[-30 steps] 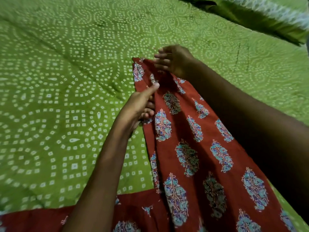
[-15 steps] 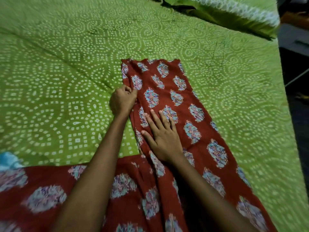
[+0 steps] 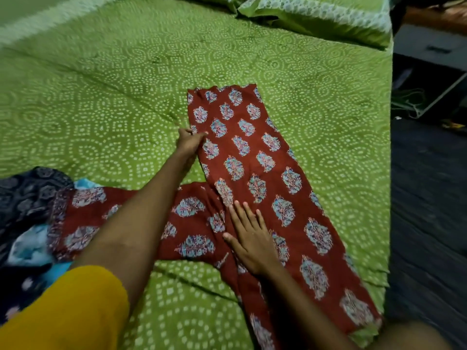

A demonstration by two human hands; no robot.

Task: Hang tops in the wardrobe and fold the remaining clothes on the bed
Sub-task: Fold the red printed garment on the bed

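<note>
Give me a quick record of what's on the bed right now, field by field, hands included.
surface: bed with green white-dotted bedsheet
garment in work: red printed trousers, spread flat, one leg running up the bed, the other off to the left
left hand: grips the left edge of the upper leg
right hand: flat on the cloth where the legs meet, fingers straight
other clothes: dark and blue pile at the left edge
pillows: green, at the far end
sleeve: yellow, on the left arm
</note>
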